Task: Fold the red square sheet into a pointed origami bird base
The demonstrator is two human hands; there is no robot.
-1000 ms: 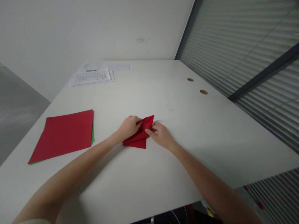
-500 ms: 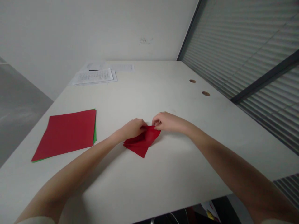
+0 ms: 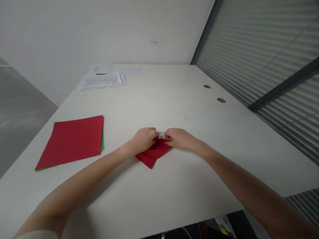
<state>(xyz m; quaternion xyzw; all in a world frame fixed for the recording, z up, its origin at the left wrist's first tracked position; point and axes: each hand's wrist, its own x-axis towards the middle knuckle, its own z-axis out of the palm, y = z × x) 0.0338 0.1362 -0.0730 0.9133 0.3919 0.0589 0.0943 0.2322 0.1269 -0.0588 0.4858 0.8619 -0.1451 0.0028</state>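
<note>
My right hand [image 3: 179, 139] has swung from the near side of the folded red paper piece [image 3: 153, 153] to its far edge, meeting my left hand [image 3: 144, 139] there. The paper's raised point now lies flatter, its grip tighter.

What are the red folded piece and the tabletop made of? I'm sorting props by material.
The red folded piece looks like thin matte paper: it holds sharp creases and flat layered flaps under both hands. The tabletop looks like smooth off-white laminate or painted board with a soft sheen; which of these cannot be told.
</note>
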